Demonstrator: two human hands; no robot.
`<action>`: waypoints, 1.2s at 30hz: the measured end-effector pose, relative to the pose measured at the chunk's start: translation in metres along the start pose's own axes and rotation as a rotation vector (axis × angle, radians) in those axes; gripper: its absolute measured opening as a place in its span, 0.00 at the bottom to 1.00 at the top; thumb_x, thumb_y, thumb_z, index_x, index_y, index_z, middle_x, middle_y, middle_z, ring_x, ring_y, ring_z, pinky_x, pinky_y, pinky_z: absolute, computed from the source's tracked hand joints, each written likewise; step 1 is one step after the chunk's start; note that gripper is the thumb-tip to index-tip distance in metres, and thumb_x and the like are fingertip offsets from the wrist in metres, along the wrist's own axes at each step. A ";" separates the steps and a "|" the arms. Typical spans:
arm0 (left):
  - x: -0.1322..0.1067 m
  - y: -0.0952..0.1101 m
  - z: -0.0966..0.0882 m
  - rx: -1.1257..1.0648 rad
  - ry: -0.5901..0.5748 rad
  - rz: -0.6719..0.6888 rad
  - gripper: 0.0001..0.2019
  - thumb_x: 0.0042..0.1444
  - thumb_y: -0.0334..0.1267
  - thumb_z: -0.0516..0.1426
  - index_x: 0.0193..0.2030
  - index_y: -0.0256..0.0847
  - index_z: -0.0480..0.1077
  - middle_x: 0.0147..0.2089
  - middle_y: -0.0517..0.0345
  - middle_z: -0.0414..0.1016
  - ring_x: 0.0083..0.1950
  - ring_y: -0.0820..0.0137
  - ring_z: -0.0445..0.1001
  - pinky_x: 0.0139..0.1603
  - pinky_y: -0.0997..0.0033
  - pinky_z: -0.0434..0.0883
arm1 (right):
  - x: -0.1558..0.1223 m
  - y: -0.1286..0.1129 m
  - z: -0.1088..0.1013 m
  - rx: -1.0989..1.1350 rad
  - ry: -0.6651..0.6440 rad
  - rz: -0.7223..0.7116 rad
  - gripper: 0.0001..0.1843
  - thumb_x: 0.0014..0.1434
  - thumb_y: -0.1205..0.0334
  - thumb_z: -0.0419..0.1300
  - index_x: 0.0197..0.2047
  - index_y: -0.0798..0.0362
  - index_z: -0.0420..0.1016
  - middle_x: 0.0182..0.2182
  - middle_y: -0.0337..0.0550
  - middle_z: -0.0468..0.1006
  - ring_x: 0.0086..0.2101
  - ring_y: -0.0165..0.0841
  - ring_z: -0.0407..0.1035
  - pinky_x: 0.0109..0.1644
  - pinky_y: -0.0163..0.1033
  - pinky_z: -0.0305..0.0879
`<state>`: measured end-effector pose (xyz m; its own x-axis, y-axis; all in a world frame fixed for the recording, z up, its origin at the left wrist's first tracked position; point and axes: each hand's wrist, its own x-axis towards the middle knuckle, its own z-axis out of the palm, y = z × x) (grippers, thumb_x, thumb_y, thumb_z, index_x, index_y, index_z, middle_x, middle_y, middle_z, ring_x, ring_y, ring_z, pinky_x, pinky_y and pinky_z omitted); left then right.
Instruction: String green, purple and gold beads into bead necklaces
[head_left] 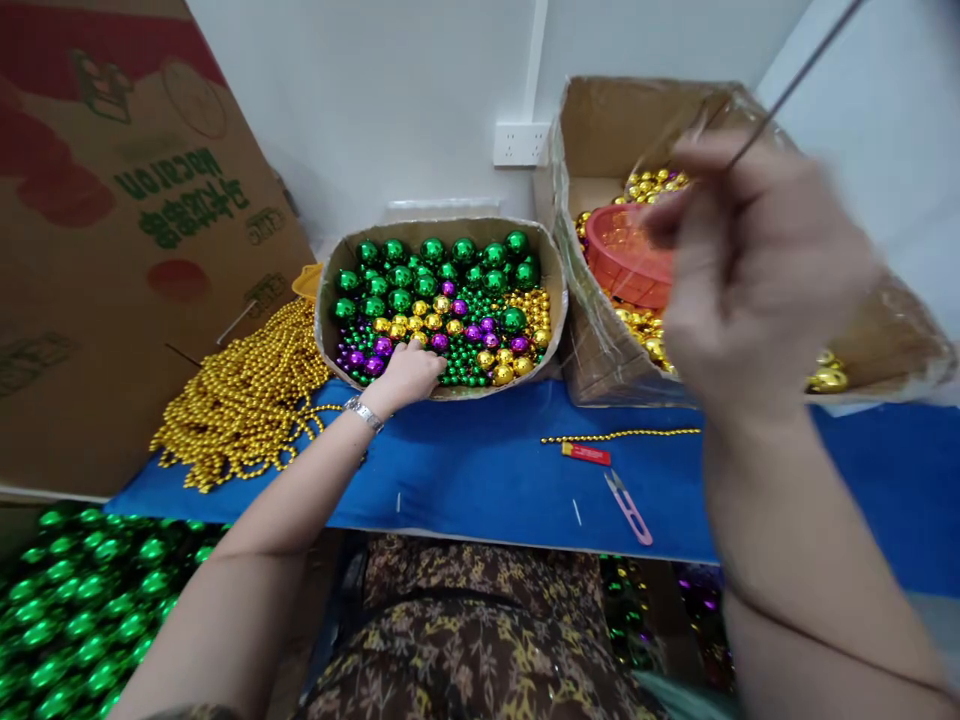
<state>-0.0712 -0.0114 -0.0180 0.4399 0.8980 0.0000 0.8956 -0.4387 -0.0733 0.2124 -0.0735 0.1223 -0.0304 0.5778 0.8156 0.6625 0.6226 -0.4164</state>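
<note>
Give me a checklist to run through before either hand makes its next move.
1. Left hand at the beads in the rounded cardboard box: ok.
2. Bead held in that hand: cannot tell, the grasp is hidden.
3. Thin rod held in the right hand: ok, though blurred.
4. Whole rod in view: not ok, it runs past the top edge.
5. Pink snips lying apart from both hands: ok.

Dark floral garment (465,650), silvery wristband (364,413)

The garment has a deep brown ground scattered with small flowers in yellow and dusty pink. A dark curved line crosses it (fold or seam, I cannot tell). The same print shows on the left sleeve (199,713). Both forearms (315,480) are bare, as are the left hand (412,374) and right hand (765,260); the wristband looks like linked metal.
</note>
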 end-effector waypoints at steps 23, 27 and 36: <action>0.025 0.002 0.016 -0.102 -0.054 0.034 0.12 0.47 0.23 0.56 0.34 0.41 0.77 0.31 0.49 0.77 0.44 0.57 0.72 0.46 0.62 0.64 | -0.167 0.031 0.076 0.208 -0.436 0.114 0.15 0.67 0.66 0.51 0.53 0.52 0.73 0.38 0.46 0.75 0.35 0.30 0.74 0.41 0.38 0.75; 0.019 0.002 0.012 -0.613 0.124 -0.072 0.07 0.48 0.28 0.59 0.34 0.40 0.76 0.31 0.53 0.77 0.38 0.63 0.74 0.41 0.66 0.67 | -0.171 0.028 0.073 0.193 -0.450 0.146 0.14 0.67 0.64 0.52 0.51 0.53 0.74 0.36 0.46 0.76 0.31 0.30 0.74 0.40 0.37 0.74; -0.036 0.039 0.006 -2.188 0.235 -0.327 0.11 0.49 0.33 0.65 0.41 0.34 0.75 0.33 0.55 0.77 0.36 0.70 0.79 0.41 0.72 0.76 | -0.182 0.018 0.078 0.157 -0.449 0.076 0.12 0.66 0.65 0.53 0.49 0.55 0.75 0.35 0.45 0.78 0.34 0.31 0.74 0.40 0.35 0.71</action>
<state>-0.0525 -0.0604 -0.0266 0.1526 0.9800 -0.1274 -0.4978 0.1876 0.8468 0.1714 -0.1265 -0.0653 -0.3292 0.7741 0.5407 0.5551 0.6219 -0.5524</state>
